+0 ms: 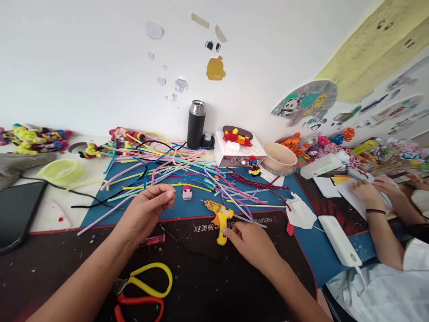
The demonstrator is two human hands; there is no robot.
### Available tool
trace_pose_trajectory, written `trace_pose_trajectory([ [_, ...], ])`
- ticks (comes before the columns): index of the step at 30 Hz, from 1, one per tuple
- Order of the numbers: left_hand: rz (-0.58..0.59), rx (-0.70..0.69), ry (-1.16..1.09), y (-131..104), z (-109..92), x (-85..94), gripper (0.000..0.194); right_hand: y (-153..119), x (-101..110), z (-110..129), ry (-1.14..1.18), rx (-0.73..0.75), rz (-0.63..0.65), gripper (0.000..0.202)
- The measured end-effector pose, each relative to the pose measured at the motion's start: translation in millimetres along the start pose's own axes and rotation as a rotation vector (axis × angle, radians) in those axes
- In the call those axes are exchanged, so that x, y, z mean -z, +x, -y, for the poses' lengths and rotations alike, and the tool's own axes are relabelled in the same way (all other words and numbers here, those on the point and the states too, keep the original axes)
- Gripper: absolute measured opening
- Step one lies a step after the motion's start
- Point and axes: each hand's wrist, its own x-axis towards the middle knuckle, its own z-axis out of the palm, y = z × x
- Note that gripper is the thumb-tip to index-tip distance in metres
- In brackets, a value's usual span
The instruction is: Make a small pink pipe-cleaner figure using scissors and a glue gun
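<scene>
Whatever left hand (152, 205) pinches, indistinct, scissors (143, 286) cropped

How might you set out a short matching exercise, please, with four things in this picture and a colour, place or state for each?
Things:
1. glue gun
2. flask
3. loop-handled tool
4. left hand

Descriptions:
A. black, standing upright
B. raised, thumb and forefinger together
C. yellow, beside the right hand
D. one yellow handle, one red

Right pairs: 1-C, 2-A, 3-D, 4-B
</scene>
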Motion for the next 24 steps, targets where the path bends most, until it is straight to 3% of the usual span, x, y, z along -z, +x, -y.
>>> trace_pose_trajectory([
  [3,0.001,-0.023,0.045,-2,3,-2.7,0.043,-11,-14,-7,0.169,0.052,0.080,0.045],
  [5,0.005,-0.049,0.093,-4,6,-4.7,0.042,-12,-28,-4,0.322,0.074,0.038,0.036],
  [9,0.007,-0.120,0.248,-8,12,-5.7,0.035,7,-49,25,0.597,0.108,-0.093,0.030],
  [12,0.021,-0.230,0.462,-12,11,-4.9,0.027,25,-52,52,0.737,0.143,-0.115,0.030],
  [16,0.039,-0.397,0.622,-15,4,-8.1,0.016,33,-45,72,0.745,0.145,-0.154,0.026],
  [24,0.079,-0.478,0.693,-15,6,-12.3,0.011,33,-47,64,0.667,0.171,-0.181,0.021],
])
